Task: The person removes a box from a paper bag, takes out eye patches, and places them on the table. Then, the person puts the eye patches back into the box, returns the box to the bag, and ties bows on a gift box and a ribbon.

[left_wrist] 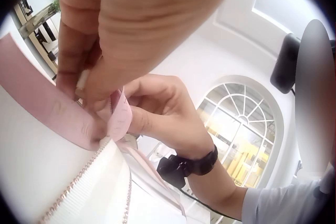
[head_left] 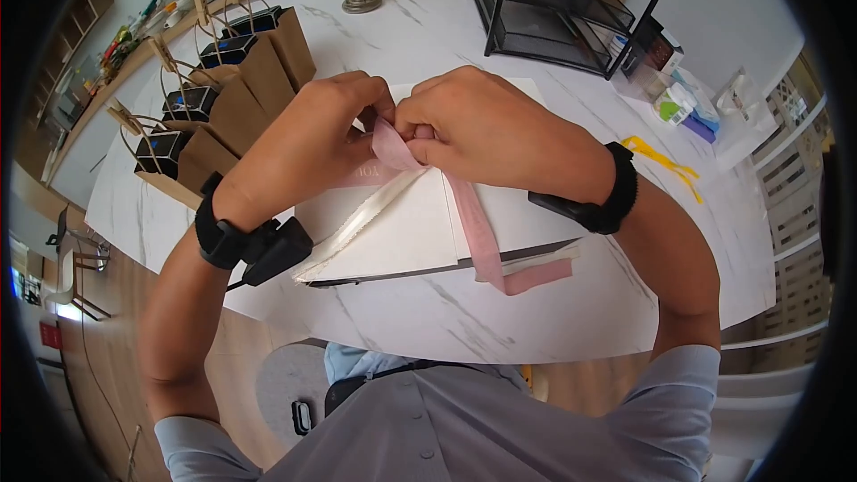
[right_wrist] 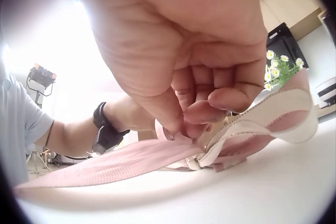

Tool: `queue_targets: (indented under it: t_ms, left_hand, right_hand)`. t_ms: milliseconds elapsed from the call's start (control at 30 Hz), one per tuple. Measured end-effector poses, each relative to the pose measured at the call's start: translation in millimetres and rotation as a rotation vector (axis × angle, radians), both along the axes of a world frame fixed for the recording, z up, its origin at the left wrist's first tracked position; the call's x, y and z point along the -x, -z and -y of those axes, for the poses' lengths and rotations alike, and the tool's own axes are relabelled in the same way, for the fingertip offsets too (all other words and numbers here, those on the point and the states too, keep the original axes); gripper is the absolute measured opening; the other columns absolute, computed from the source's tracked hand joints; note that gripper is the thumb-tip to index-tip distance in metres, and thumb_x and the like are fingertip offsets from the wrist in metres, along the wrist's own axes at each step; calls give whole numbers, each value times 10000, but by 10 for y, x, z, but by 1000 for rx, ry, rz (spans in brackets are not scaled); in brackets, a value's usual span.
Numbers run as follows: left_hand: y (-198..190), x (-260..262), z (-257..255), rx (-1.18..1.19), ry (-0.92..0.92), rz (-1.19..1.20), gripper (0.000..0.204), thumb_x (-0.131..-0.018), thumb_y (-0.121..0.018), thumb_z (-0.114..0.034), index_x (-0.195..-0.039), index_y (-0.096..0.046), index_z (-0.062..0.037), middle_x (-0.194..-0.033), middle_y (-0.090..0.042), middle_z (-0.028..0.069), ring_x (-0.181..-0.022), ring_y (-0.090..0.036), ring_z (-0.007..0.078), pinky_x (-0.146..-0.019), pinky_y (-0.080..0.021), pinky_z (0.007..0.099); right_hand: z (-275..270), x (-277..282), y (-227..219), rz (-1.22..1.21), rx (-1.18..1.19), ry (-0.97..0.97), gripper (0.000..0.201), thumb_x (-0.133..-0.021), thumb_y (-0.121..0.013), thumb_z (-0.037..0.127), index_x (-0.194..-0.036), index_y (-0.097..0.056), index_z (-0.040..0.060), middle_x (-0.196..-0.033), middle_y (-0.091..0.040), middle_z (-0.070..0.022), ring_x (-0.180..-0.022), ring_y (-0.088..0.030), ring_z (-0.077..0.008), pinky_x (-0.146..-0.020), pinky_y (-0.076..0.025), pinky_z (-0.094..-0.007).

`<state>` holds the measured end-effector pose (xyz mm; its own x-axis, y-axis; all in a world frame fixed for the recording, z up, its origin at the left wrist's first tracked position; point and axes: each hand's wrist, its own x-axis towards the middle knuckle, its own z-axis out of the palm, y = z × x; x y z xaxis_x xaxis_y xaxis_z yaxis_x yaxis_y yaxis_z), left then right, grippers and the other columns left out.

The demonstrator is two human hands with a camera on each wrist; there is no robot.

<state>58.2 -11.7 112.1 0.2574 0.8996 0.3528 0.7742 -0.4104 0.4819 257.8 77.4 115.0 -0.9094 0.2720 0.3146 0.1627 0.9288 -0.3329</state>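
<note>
A round-edged white desk [head_left: 402, 317] with grey marble veining fills most of the head view, with a person in a grey shirt at its near side. On the desk, directly in front of the person, lies a flat white box [head_left: 504, 223]. Beyond it to the right stands a black mesh rack [head_left: 546, 45]; to the left, four brown paper bags [head_left: 254, 85] stand in a row with dark boxes inside them.

Both hands meet above the middle of the white box. The left hand [head_left: 326, 120] pinches a pink ribbon between thumb and fingers. The right hand [head_left: 482, 129] pinches it too, just beside the left, its other fingers curled in toward the palm.

The pink ribbon [head_left: 479, 236] is gathered at the fingertips of both hands, with a small fold standing up between them. One tail leaves from below the right hand, crosses the box top and drops over the near edge; a lettered stretch lies flat below the left hand. A cream ribbon [head_left: 357, 228] runs from beneath the fingertips, slanting to the box's near left corner. Smallest, a yellow ribbon [head_left: 661, 158] lies on the desk near the right wrist.
</note>
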Motion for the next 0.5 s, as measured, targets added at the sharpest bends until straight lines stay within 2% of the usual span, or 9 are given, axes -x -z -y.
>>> queue_targets:
  t_ms: [100,167,267,333,400,467,500]
  left_hand:
    - [32,15,-1,2,-11,11,227,-743,-710,50,-956,-629,35,-935,-678,116,-896,-683,242,-778,-581,339]
    - [44,5,5,15,-13,24,224,-742,-712,49,-949,-627,37,-933,-676,120,-890,-683,236,-777,-581,335]
    - [76,31,-18,28,19,23,219,-743,-712,53,-944,-625,36,-952,-673,121,-908,-678,217,-777,-579,325]
    - [57,72,-30,26,47,9,218,-745,-710,57,-945,-625,33,-973,-672,119,-933,-672,203,-779,-578,320]
    - [4,111,-14,213,98,129,207,-759,-727,42,-940,-628,26,-1046,-668,109,-1001,-651,181,-794,-573,312]
    - [9,168,-29,262,151,189,204,-767,-738,28,-940,-630,21,-1073,-662,104,-1018,-642,175,-802,-570,312]
    - [13,190,-42,311,207,245,202,-775,-748,13,-940,-632,15,-1100,-657,100,-1035,-632,169,-809,-568,311]
  right_hand:
    - [-3,53,39,21,-10,31,147,-832,-624,105,-772,-659,-26,-662,-612,-178,-610,-605,-335,-615,-496,-402]
    - [16,56,33,-10,187,39,124,-807,-645,87,-778,-657,-33,-650,-606,-177,-585,-586,-312,-594,-476,-383]
    - [29,52,-11,73,208,64,126,-801,-654,76,-769,-644,-45,-650,-607,-168,-571,-587,-266,-571,-462,-361]
    - [6,23,13,39,246,54,119,-805,-650,75,-786,-635,-42,-648,-612,-156,-571,-592,-250,-562,-460,-352]
    - [-13,-16,4,9,282,37,115,-808,-645,73,-803,-625,-40,-646,-618,-143,-571,-598,-233,-554,-458,-344]
    - [-29,-71,-60,-41,440,83,110,-815,-643,67,-857,-603,-26,-682,-641,-124,-566,-600,-216,-542,-454,-335]
    - [-48,-90,-81,-40,440,83,110,-815,-643,67,-857,-603,-26,-682,-641,-124,-566,-600,-216,-542,-454,-335]
